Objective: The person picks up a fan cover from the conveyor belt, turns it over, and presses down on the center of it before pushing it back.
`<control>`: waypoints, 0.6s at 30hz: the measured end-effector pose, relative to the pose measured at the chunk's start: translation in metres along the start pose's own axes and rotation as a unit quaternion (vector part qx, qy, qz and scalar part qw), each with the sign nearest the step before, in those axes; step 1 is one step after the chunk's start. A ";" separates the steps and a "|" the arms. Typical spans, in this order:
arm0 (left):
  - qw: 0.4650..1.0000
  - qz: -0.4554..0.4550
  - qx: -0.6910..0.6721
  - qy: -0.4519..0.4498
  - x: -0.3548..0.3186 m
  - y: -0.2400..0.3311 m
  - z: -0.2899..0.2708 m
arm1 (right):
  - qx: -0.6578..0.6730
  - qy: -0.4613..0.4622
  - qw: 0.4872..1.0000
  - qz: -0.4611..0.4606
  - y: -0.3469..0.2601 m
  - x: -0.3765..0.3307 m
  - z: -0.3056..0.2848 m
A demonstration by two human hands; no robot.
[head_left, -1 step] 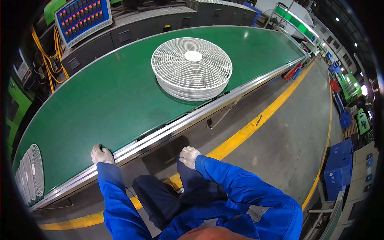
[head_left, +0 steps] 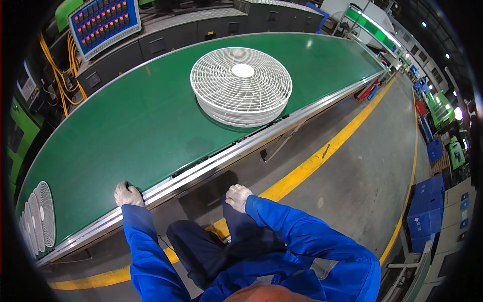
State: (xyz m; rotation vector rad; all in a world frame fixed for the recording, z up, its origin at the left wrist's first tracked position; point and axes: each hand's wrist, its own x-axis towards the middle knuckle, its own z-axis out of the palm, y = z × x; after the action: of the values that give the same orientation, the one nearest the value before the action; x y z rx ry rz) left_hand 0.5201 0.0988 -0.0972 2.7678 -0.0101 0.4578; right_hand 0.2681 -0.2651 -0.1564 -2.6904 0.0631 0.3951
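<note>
My left hand (head_left: 127, 194), in a whitish glove, rests at the near edge of a green conveyor belt (head_left: 126, 136), its fingers curled over the metal rail (head_left: 201, 170). My right hand (head_left: 238, 198), gloved alike, lies on my bent knee with its fingers bent over it. Beyond both hands and apart from them, a stack of round white fan grilles (head_left: 241, 86) lies flat on the belt. At the belt's left end several more white grilles (head_left: 46, 214) stand on edge, leaning in a row.
A blue panel with red lights (head_left: 105, 25) and yellow cables (head_left: 61, 75) stand behind the belt at left. Dark machine housings (head_left: 176, 43) line its far side. To the right run a yellow floor line (head_left: 322, 156) and blue boxes (head_left: 425, 214).
</note>
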 end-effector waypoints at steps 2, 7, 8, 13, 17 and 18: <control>1.000 0.005 0.000 0.002 -0.001 -0.001 0.000 | -0.001 -0.001 1.000 0.000 0.000 0.000 0.000; 1.000 -0.003 0.001 -0.007 0.001 -0.001 0.000 | 0.002 0.008 1.000 -0.002 0.002 0.000 0.003; 1.000 -0.003 0.001 -0.007 0.001 -0.001 0.000 | 0.002 0.009 1.000 -0.002 0.002 0.000 0.003; 1.000 0.000 -0.002 -0.003 -0.001 0.002 -0.001 | -0.001 0.009 1.000 -0.006 0.004 0.001 0.005; 1.000 0.000 -0.004 0.004 -0.001 0.002 -0.002 | -0.002 0.047 0.999 -0.023 0.005 0.001 0.008; 1.000 0.001 -0.004 0.004 -0.001 0.002 -0.002 | -0.002 0.046 0.999 -0.023 0.005 0.001 0.008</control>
State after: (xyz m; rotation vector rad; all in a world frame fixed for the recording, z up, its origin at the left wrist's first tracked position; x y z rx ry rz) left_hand 0.5184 0.0979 -0.0950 2.7590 -0.0136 0.4687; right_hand 0.2660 -0.2660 -0.1654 -2.7070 0.0268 0.2561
